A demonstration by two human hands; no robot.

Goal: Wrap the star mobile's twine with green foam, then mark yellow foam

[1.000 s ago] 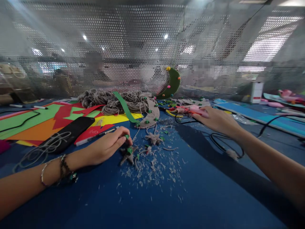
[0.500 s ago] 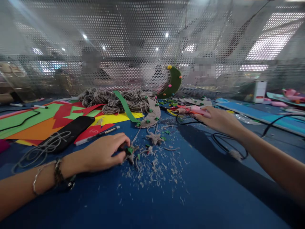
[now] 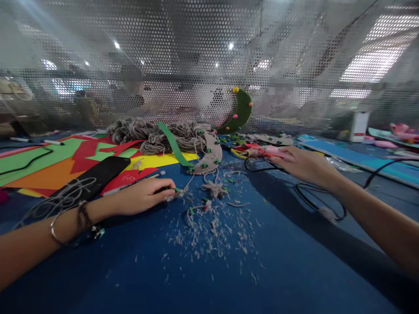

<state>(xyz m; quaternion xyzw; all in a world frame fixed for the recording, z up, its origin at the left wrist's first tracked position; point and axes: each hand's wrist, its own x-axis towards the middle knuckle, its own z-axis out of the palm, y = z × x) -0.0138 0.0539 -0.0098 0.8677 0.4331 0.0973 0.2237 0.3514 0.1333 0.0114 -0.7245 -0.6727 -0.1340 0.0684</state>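
Note:
My left hand [image 3: 144, 195] is closed, thumb and fingers pinching a small grey yarn star [image 3: 178, 194] with a bit of green on it. A thin cord leads from this star to a grey crescent [image 3: 209, 155] dotted with green pieces. Beside it lies a second grey star [image 3: 214, 189], and nearer me is a curved piece of cord [image 3: 191, 212] with green and red bits. At the right, my right hand [image 3: 304, 163] is wrapped round a pink corded tool [image 3: 278, 152], which looks like a glue gun; its tip is hard to make out.
Grey cord hanks [image 3: 173, 138] are heaped behind a green strip [image 3: 172, 141]. Coloured paper sheets [image 3: 49, 163] and a black phone [image 3: 98, 172] lie left. Grey fibre scraps [image 3: 212, 235] litter the blue table [image 3: 294, 270]. A black cable [image 3: 340, 213] loops under my right arm. A green crescent [image 3: 242, 111] stands behind.
My left hand has shifted slightly away from me and turned, tilting its star so less of it shows. My right hand stays on the pink tool.

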